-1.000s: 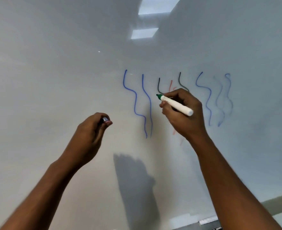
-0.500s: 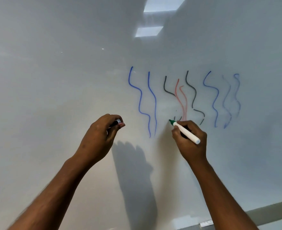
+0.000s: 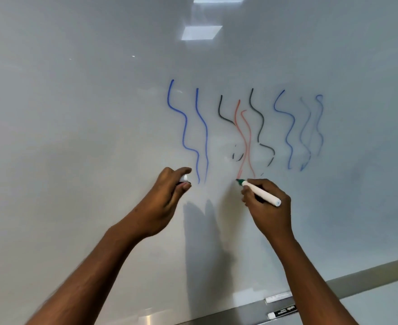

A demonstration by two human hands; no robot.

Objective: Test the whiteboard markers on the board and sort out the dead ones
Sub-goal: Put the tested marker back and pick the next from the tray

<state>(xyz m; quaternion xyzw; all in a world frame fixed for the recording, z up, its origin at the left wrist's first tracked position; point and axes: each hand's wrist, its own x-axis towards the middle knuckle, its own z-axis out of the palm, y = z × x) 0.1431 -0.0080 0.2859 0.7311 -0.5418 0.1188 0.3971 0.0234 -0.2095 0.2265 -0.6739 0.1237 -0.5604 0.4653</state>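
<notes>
Whiteboard (image 3: 76,137) was seen across nearly the whole view, with ceiling lights mirrored high on it. Two red lines (image 3: 242,137) were drawn down its middle, crossing each other low down. Left of the red lines a short black line (image 3: 221,111) was drawn, and farther left two blue lines (image 3: 193,137). Right of the red lines a longer black line (image 3: 260,127) was seen, then more blue lines (image 3: 289,132), the farthest of them faint.

At the lower end of the red lines the green tip of a white marker (image 3: 261,193) was set against the board. The marker was gripped by the right hand (image 3: 270,212), just below and right of the red lines, with the fingers (image 3: 248,195) curled round the barrel. Left of the lower end of the red lines the left hand (image 3: 167,202) was raised close to the board, and a small white-ended piece (image 3: 184,178) was pinched between its thumb and forefinger. Well below the red lines a black-labelled marker (image 3: 282,311) was laid on the ledge (image 3: 216,319).
</notes>
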